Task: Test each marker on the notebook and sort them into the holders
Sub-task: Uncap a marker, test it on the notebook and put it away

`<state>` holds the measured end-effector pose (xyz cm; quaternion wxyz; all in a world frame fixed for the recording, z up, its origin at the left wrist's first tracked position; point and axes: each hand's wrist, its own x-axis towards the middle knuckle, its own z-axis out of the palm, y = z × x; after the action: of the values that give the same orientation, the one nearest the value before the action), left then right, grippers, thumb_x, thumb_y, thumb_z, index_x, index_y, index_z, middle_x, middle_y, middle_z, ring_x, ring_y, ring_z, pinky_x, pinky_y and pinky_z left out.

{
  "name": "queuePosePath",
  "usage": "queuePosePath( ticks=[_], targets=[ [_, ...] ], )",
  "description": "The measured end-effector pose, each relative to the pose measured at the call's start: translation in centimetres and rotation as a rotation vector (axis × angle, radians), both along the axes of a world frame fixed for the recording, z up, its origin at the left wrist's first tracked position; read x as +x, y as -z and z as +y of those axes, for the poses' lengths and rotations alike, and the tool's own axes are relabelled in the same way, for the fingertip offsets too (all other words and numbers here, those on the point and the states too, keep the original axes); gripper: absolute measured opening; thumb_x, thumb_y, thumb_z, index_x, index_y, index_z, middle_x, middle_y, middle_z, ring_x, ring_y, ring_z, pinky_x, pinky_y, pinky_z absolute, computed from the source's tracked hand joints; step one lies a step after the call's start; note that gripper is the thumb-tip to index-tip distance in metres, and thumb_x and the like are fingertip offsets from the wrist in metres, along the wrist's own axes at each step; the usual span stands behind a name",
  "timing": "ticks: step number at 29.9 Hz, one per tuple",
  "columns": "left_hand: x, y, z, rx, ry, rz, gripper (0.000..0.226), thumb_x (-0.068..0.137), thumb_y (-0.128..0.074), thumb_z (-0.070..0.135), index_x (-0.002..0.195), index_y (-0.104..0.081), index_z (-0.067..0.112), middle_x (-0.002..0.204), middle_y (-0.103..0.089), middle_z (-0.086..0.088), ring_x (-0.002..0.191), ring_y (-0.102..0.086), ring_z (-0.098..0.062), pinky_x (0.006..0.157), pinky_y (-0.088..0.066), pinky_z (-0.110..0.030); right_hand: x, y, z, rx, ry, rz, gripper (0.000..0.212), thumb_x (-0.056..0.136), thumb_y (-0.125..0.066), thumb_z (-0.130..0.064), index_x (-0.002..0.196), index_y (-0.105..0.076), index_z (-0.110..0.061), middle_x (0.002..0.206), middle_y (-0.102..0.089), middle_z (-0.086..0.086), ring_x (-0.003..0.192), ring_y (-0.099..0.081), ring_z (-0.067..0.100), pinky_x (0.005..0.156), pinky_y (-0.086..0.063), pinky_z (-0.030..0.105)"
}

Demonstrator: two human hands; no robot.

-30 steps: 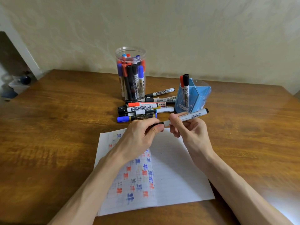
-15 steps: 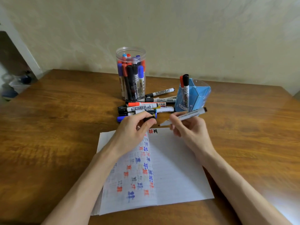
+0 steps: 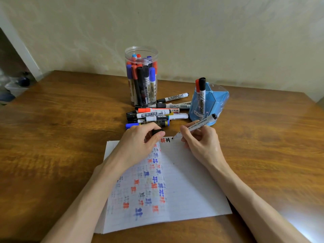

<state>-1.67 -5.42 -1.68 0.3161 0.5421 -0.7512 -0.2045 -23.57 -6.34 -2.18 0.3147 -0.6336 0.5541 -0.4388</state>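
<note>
An open notebook [image 3: 191, 183] lies on the wooden table, its left part covered in red, blue and black test marks. My right hand [image 3: 201, 142] holds an uncapped black marker [image 3: 196, 126] with its tip touching the paper's top edge, next to two fresh marks. Resting on the notebook's upper left, my left hand [image 3: 138, 142] pinches the marker's black cap [image 3: 157, 132]. Several loose markers [image 3: 154, 116] lie in a pile beyond the notebook. A clear round holder [image 3: 141, 76] is packed with markers. A blue holder [image 3: 210, 104] has two markers in it.
The wooden table [image 3: 61, 137] stretches to both sides. A pale wall runs behind the table. At the far left, off the table, sit a white bin and dark objects [image 3: 17, 85].
The cap came off the marker and stayed in my left hand. My right hand lowered the marker until its tip met the top of the page. The left hand settled onto the notebook.
</note>
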Motion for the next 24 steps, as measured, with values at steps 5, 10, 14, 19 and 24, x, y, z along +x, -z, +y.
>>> queuePosePath(
  ticks=[5, 10, 14, 19, 24],
  targets=[
    [-0.01, 0.18, -0.06, 0.012, -0.008, -0.026, 0.021, 0.101, -0.056, 0.048, 0.107, -0.069, 0.033, 0.088, -0.068, 0.02, 0.088, -0.062, 0.002, 0.074, -0.055, -0.031, 0.1, -0.15, 0.13, -0.035, -0.025, 0.023, 0.016, 0.101, -0.07, -0.03, 0.089, -0.07, -0.019, 0.07, -0.074, -0.004, 0.062, -0.071, 0.01, 0.061, -0.06, 0.028],
    [0.0, 0.11, 0.01, 0.016, -0.012, -0.024, 0.023, 0.101, -0.056, 0.048, 0.112, -0.07, 0.033, 0.093, -0.068, 0.021, 0.091, -0.062, 0.004, 0.076, -0.055, -0.027, 0.09, 0.1, 0.04, -0.078, 0.035, 0.104, 0.019, 0.098, -0.071, -0.033, 0.083, -0.069, -0.022, 0.067, -0.073, -0.005, 0.061, -0.07, 0.012, 0.063, -0.062, 0.042],
    [0.0, 0.11, 0.03, 0.018, -0.008, -0.023, 0.024, 0.101, -0.056, 0.048, 0.112, -0.07, 0.033, 0.093, -0.068, 0.022, 0.091, -0.062, 0.004, 0.077, -0.055, -0.029, -0.03, -0.07, 0.01, -0.025, 0.029, 0.017, 0.02, 0.1, -0.071, -0.029, 0.084, -0.07, -0.017, 0.069, -0.074, -0.001, 0.061, -0.071, 0.014, 0.065, -0.063, 0.044],
    [-0.06, 0.1, 0.06, 0.013, -0.016, -0.031, 0.022, 0.101, -0.056, 0.048, 0.111, -0.069, 0.034, 0.092, -0.068, 0.023, 0.093, -0.061, 0.006, 0.077, -0.055, -0.028, -0.06, -0.03, 0.09, -0.023, 0.01, 0.006, 0.019, 0.1, -0.07, -0.027, 0.084, -0.071, -0.016, 0.068, -0.075, -0.002, 0.059, -0.071, 0.012, 0.065, -0.063, 0.042],
    [-0.1, 0.06, 0.1, 0.011, -0.017, -0.031, 0.026, 0.1, -0.056, 0.049, 0.114, -0.069, 0.033, 0.094, -0.068, 0.022, 0.094, -0.061, 0.005, 0.078, -0.055, -0.027, 0.01, 0.15, 0.03, -0.079, 0.017, 0.087, 0.018, 0.098, -0.071, -0.029, 0.083, -0.07, -0.019, 0.066, -0.072, -0.006, 0.062, -0.071, 0.014, 0.063, -0.06, 0.041]
  ],
)
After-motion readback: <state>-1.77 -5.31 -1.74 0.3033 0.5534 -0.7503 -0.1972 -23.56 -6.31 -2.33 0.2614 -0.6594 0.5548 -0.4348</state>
